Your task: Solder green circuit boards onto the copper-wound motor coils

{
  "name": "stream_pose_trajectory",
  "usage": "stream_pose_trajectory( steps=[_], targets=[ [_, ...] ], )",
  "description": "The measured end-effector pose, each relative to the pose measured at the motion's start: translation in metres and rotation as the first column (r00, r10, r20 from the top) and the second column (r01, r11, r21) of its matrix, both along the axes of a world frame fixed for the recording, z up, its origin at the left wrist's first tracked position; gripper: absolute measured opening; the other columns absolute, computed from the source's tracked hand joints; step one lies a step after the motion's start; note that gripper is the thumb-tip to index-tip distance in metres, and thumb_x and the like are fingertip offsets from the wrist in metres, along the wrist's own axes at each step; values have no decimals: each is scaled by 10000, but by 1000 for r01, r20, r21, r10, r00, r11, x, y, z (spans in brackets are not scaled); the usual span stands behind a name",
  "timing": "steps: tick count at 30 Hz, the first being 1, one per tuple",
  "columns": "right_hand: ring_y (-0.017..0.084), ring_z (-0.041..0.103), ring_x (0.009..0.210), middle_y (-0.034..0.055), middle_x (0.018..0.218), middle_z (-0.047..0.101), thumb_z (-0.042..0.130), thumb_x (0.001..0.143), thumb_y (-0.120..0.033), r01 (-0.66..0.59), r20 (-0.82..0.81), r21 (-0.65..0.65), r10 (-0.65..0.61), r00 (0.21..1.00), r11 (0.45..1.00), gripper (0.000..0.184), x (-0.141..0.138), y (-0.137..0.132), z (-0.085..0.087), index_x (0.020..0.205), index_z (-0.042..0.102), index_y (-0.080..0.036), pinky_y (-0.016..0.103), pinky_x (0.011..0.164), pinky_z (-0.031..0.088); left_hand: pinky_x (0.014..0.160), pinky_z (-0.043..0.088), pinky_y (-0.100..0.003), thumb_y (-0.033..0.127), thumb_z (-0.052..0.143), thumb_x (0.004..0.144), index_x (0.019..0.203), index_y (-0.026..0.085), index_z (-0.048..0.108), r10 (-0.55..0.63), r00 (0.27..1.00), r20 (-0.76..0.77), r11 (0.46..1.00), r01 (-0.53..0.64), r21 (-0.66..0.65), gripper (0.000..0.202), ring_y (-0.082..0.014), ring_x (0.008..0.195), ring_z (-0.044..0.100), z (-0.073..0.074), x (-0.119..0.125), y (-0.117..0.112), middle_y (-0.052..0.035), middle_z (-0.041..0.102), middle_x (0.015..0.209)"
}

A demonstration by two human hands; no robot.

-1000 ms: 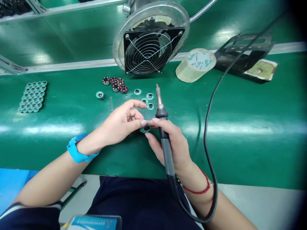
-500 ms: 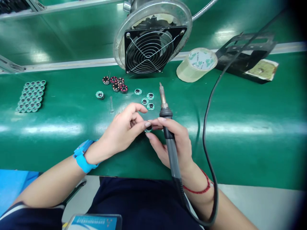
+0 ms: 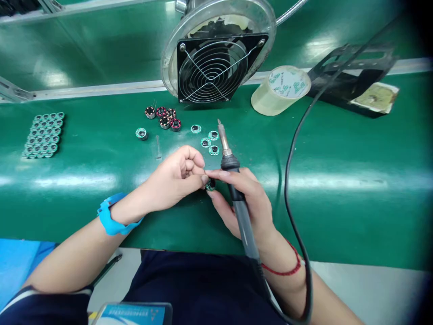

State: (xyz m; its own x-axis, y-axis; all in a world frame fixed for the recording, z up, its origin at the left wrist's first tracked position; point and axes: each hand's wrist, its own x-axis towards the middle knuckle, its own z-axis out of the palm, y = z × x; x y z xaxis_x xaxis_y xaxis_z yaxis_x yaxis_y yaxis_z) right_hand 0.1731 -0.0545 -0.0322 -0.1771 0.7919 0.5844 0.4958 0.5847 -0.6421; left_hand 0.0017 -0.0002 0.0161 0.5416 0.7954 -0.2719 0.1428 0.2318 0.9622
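Observation:
Between my two hands is a small round green circuit board (image 3: pixel 211 185) with a black centre; anything under it is hidden. The thumb and fingers of my left hand (image 3: pixel 177 183) pinch its left edge. My right hand (image 3: pixel 252 198) holds a soldering iron (image 3: pixel 242 216) against the palm, its metal tip pointing up and away from me. The right thumb and forefinger also touch the board's right side. Just beyond my hands, several loose round circuit boards (image 3: pixel 214 150) lie flat on the green table (image 3: pixel 338 212).
Several small copper-wound coils (image 3: pixel 164 122) sit farther back, near one board-topped coil (image 3: pixel 141 133). A block of joined boards (image 3: pixel 43 135) lies at far left. Behind stand a fan (image 3: pixel 212 70), a tape roll (image 3: pixel 280 91) and a black iron stand (image 3: pixel 358 85). The iron's cable (image 3: pixel 291 207) loops at right.
The soldering iron's tip has swung slightly left. My left fingers have curled in more, and the wrist has turned and shifted a little left. The board stays between both hands, tilted differently.

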Motion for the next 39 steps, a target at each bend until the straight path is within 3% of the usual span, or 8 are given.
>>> stream_pose_trajectory(
  steps=[2,4,6,8,16,23,29,39],
  targets=[
    [192,629,839,34,973,674,679,803,-138,38,-33,7,-38,999,999,524,2,1,-1,1262,462,-271,365,714,546,671,444,-259,201,564,856,949,184,443,-34,991,-131,973,62,223,153,-101,728,511,-1,-5,0,2,533,819],
    [189,622,847,33,982,642,715,786,-166,121,-57,-17,-122,991,993,575,6,2,-4,1282,452,-290,364,725,553,827,460,-333,219,605,850,1092,179,485,-104,928,-357,852,268,449,274,-162,927,511,-3,-10,0,-55,547,1015],
    [188,625,867,36,991,612,725,783,-179,193,-87,-75,-199,976,978,598,9,2,-6,1297,448,-304,360,741,563,921,430,-402,225,611,857,1215,176,493,-150,808,-570,703,493,513,380,-223,1056,460,-8,-13,-1,-95,524,1156],
    [182,630,877,39,1010,598,725,786,-188,208,-116,-122,-222,968,971,600,12,2,-8,1303,445,-310,353,754,571,917,427,-413,220,566,894,1216,169,529,-153,735,-661,649,579,494,328,-236,1047,451,-14,-12,-2,-102,529,1157],
    [190,608,971,40,1052,609,681,809,-145,16,-43,-147,-23,999,989,612,10,1,-10,1336,403,-286,381,869,550,788,429,-380,270,598,877,953,144,556,93,742,-664,708,419,568,153,-215,896,480,-35,0,-13,-73,556,959],
    [210,588,944,47,1068,618,603,844,-144,-95,81,-225,116,990,970,539,2,8,-7,1321,386,-272,383,808,534,848,457,-332,57,518,811,1037,156,484,-102,850,-516,787,386,480,249,-165,940,503,-26,-20,-5,-55,535,1008],
    [216,581,977,52,1095,624,610,829,-150,-79,82,-272,105,991,959,576,2,7,-7,1338,378,-282,390,832,521,765,431,-263,90,521,869,878,158,538,-119,899,-422,839,318,442,71,-117,850,506,-27,-23,1,-10,552,895],
    [195,596,981,40,1085,640,595,840,-117,-54,36,-273,66,997,960,568,0,3,-11,1343,397,-290,387,865,529,712,424,-235,124,571,862,827,159,597,-86,941,-328,896,217,388,56,-95,795,514,-29,-13,4,9,554,828]
  ],
)
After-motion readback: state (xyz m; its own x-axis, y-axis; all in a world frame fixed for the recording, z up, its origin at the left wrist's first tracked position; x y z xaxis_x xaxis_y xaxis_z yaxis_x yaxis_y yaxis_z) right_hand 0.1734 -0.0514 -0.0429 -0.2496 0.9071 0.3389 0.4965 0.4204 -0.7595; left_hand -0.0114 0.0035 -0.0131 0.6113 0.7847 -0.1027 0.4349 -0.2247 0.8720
